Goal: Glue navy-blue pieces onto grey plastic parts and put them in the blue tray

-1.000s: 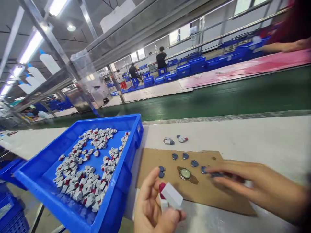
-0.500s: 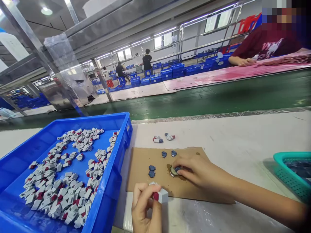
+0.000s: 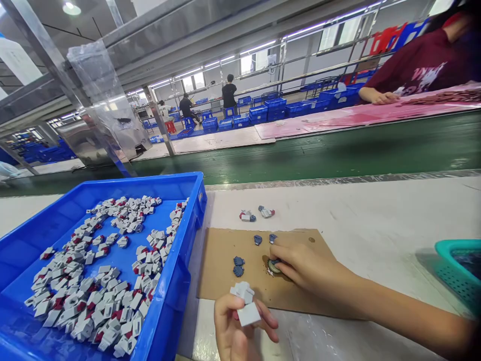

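Observation:
My left hand [image 3: 235, 328] is closed on a white-and-red plastic part [image 3: 246, 303], held just below the front edge of a cardboard sheet [image 3: 218, 281]. Over the right half of the cardboard, my right hand [image 3: 300, 258] pinches a small dark blue piece [image 3: 275, 261] at a small round dish [image 3: 273, 269]; the fingers partly cover both. Two dark blue pieces [image 3: 238, 266] lie together left of the dish. Another blue piece [image 3: 257, 239] and one beside the right fingers lie farther back. Behind the cardboard rest two white, red and blue parts [image 3: 266, 212].
A blue bin [image 3: 195, 220] with many white-and-red parts stands at the left. A teal basket [image 3: 451, 271] sits at the right edge. Beyond the white table runs a green conveyor belt [image 3: 319, 150]. A co-worker [image 3: 413, 70] sits across it, with other people farther back.
My left hand has turned the white-and-red part, so its white faces now show more, and its fingers have spread somewhat. My right hand stays at the dish. The view has shifted slightly.

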Tool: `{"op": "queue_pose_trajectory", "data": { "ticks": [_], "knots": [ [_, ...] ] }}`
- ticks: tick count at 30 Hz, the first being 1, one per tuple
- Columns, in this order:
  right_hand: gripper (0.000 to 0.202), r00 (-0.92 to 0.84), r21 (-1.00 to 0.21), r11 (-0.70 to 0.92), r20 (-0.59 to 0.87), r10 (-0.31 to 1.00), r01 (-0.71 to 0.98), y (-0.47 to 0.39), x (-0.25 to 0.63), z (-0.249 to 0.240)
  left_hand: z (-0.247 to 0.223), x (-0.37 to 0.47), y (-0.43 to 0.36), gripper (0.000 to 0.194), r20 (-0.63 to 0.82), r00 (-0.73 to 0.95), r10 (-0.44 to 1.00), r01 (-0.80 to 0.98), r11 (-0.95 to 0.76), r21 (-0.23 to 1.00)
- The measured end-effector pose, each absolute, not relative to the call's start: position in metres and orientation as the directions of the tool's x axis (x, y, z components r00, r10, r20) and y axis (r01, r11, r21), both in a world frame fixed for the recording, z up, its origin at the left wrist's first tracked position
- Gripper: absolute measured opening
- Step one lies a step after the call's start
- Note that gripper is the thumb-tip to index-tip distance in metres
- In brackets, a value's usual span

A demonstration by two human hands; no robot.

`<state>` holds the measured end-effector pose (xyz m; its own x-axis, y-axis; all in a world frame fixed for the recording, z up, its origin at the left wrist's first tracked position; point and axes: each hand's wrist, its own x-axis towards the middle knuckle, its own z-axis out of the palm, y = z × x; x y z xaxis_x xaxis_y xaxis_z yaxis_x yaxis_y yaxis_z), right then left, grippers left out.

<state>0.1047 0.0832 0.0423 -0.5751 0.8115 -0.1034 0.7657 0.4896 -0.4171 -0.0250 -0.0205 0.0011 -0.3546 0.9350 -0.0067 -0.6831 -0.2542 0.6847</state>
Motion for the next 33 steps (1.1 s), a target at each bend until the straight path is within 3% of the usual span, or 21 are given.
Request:
{"op": "queue_pose_trajectory", "data": {
  "ticks": [4,11,16,20,22,25,33],
  "knots": [
    [0.015,-0.569,-0.428,0.475,-0.119,0.814,0.769,0.083,0.105,0.042,-0.006,-0.021,-0.009,0.023,0.008,-0.433,0.902,-0.597,-0.293,0.747],
    [0.014,-0.544,-0.495,0.427,-0.117,0.831,0.757,0.083,0.109,0.040,-0.016,-0.018,0.000,0.028,-0.012,-0.395,0.919,-0.407,-0.163,0.899],
    [0.014,-0.535,-0.648,0.332,-0.138,0.834,0.685,0.088,0.114,0.035,-0.013,-0.017,0.003,0.048,-0.033,-0.406,0.913,-0.369,-0.131,0.920],
    [0.027,-0.452,-0.859,0.037,-0.232,0.861,0.511,0.088,0.118,0.043,-0.011,-0.015,0.006,0.070,-0.084,-0.373,0.924,-0.407,-0.082,0.910],
    [0.033,-0.415,-0.927,-0.099,-0.256,0.873,0.362,0.085,0.120,0.049,-0.012,-0.015,0.007,0.064,-0.125,-0.367,0.922,-0.442,-0.055,0.895],
    [0.038,-0.427,-0.962,-0.161,-0.244,0.871,0.222,0.079,0.120,0.056,-0.012,-0.018,0.007,0.050,-0.177,-0.339,0.924,-0.509,-0.022,0.860],
    [0.030,-0.497,-0.970,-0.017,-0.138,0.857,0.241,0.063,0.114,0.053,-0.012,-0.022,0.002,0.032,-0.161,-0.262,0.952,-0.583,-0.023,0.812]
  ]
}}
